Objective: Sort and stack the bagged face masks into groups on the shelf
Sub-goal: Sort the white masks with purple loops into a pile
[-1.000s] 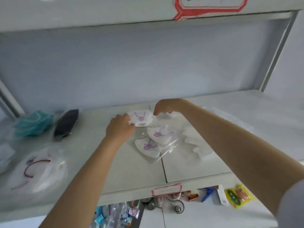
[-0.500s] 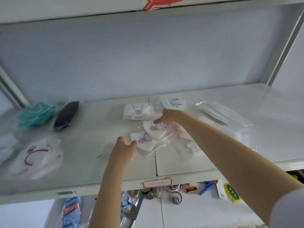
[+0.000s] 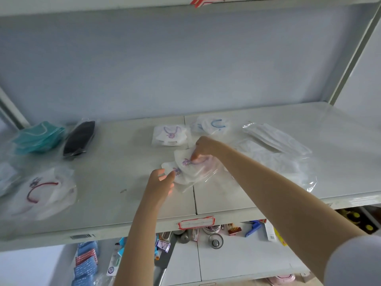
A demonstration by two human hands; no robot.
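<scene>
Two-handed at the middle of the shelf [image 3: 115, 162]: pinches the upper purple-print mask [image 3: 181, 155] through its bag with the right hand [image 3: 203, 146]; holds the left hand [image 3: 160, 183], fingers curled, at the lower purple-print mask [image 3: 183, 178] overlapped beneath; grip there impossible to tell.

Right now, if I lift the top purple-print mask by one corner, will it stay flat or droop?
It will likely droop: the mask is thin and its clear bag is wrinkled. Probably very light; the right hand pinches it with fingertips alone. The glossy film may slip on the mask beneath.
</scene>
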